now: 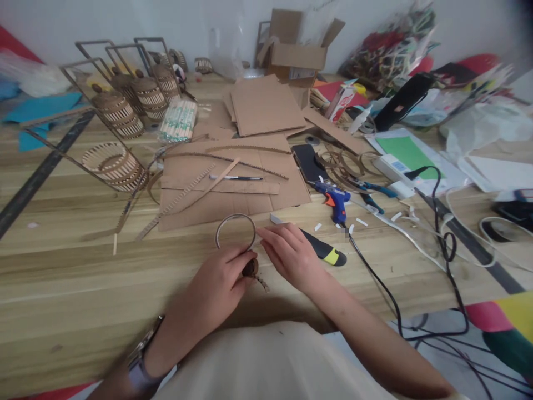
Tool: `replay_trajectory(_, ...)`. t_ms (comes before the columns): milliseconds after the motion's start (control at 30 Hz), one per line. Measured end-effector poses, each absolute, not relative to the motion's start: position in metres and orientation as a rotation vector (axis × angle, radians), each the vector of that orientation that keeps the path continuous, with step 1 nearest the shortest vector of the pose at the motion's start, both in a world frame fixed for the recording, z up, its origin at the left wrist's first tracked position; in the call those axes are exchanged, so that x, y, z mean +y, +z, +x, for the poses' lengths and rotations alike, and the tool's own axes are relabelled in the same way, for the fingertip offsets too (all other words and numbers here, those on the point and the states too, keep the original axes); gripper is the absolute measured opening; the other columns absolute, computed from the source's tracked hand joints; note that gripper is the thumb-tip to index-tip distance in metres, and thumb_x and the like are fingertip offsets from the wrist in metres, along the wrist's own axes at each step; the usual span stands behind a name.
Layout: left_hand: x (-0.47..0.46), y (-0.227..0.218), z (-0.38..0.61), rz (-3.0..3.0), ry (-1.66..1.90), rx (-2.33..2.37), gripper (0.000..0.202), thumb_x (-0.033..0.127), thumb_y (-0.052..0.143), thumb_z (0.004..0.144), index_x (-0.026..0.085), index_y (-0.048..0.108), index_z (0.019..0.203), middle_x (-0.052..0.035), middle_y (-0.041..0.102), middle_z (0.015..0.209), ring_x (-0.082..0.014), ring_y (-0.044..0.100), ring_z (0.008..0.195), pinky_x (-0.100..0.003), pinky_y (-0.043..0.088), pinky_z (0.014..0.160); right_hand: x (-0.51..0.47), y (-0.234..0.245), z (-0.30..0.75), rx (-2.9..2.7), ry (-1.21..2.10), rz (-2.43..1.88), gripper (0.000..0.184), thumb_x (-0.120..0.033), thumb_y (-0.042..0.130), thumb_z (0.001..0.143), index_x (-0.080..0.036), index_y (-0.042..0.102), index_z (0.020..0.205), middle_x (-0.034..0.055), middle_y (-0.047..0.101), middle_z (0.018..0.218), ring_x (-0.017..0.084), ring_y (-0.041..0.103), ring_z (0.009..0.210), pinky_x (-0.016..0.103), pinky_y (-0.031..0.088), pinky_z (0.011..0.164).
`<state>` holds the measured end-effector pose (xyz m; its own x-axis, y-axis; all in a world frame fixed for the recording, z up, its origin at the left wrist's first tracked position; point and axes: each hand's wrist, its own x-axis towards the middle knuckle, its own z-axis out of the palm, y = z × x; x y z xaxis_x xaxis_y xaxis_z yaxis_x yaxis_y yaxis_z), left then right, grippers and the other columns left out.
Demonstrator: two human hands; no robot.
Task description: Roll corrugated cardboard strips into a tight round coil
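My left hand (220, 280) is closed, its fingers pinching the lower edge of a thin cardboard ring (235, 216). A small dark brown coil (250, 268) with a ridged strip end sits between its thumb and fingers. At the ring's right edge, the fingers of my right hand (293, 255) are pressed together; what is between the fingertips is hidden. Just beyond that hand lies a utility knife (322, 248) with a black and yellow handle. Ahead, corrugated strips (187, 191) and a pen (236, 178) rest on a cardboard sheet (229, 208).
To the right are a blue glue gun (336, 201), pliers (372, 194), a phone (308, 162) and a black cable (377, 283). Slatted lantern-like baskets (119, 114) and a bag of sticks (178, 120) stand left. Stacked cardboard (266, 105) and an opened box (297, 55) are behind.
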<state>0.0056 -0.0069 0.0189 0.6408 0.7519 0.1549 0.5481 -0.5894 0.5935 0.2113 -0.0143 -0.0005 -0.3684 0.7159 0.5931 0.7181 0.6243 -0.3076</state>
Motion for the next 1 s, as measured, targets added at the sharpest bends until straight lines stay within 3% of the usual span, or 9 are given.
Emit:
replay_trajectory(200,-0.004,0.022,0.011,2.417,0.485,1.047,0.032,-0.001,0.059,0.083,0.016,0.068,0.108,-0.0111,0.074,0.111,-0.0284,0.071,0.103,-0.046,0.061,0.092,-0.013,0.008,0.206,-2.114,0.024,-1.183,0.022,-0.011,0.05,0.099,-0.02,0.067,0.109,0.0089,0.071,0.093,0.023,0.062,0.085,0.039,0.056,0.076)
replay_trajectory(433,-0.004,0.023,0.018,2.393,0.473,1.077,0.03,-0.003,0.063,0.081,0.014,0.069,0.106,-0.0124,0.074,0.111,-0.029,0.071,0.104,-0.047,0.061,0.092,-0.008,0.009,0.203,-2.158,-0.022,-1.254,0.021,-0.01,0.05,0.097,-0.02,0.067,0.089,0.0079,0.069,0.084,0.023,0.058,0.076,0.038,0.052,0.069)
replay_trajectory(633,-0.009,0.03,0.011,2.244,0.522,0.985,0.04,-0.004,0.062,0.079,0.022,0.069,0.109,-0.0062,0.075,0.116,-0.0237,0.071,0.108,-0.037,0.06,0.095,-0.008,0.01,0.211,-1.863,0.497,-1.261,0.015,-0.009,0.061,0.085,-0.022,0.066,0.078,0.0001,0.067,0.075,0.016,0.062,0.071,0.029,0.051,0.064)
replay_trajectory(800,-0.009,0.032,-0.009,2.139,0.483,1.073,0.034,0.011,0.066,0.087,0.025,0.07,0.117,-0.0085,0.072,0.125,-0.0269,0.069,0.115,-0.043,0.058,0.099,-0.001,0.009,0.244,-1.479,0.634,-1.415,0.01,-0.017,0.065,0.084,-0.023,0.071,0.079,-0.0005,0.068,0.072,0.016,0.063,0.065,0.03,0.051,0.06)
replay_trajectory(933,0.004,0.019,-0.014,2.076,0.493,1.179,0.029,0.015,0.068,0.088,0.022,0.072,0.115,-0.0138,0.06,0.141,-0.0331,0.058,0.131,-0.053,0.052,0.106,0.002,0.012,0.254,-1.446,0.571,-1.331,0.007,-0.024,0.072,0.086,-0.028,0.077,0.088,0.0057,0.07,0.106,0.024,0.065,0.107,0.04,0.055,0.085)
replay_trajectory(1000,0.008,0.012,-0.013,2.075,0.521,1.268,0.028,0.018,0.069,0.088,0.023,0.073,0.115,-0.015,0.048,0.152,-0.0375,0.047,0.141,-0.058,0.048,0.107,-0.003,0.013,0.245,-1.518,0.634,-1.284,0.02,-0.025,0.069,0.09,-0.033,0.076,0.106,0.005,0.067,0.111,0.021,0.065,0.099,0.039,0.055,0.081)
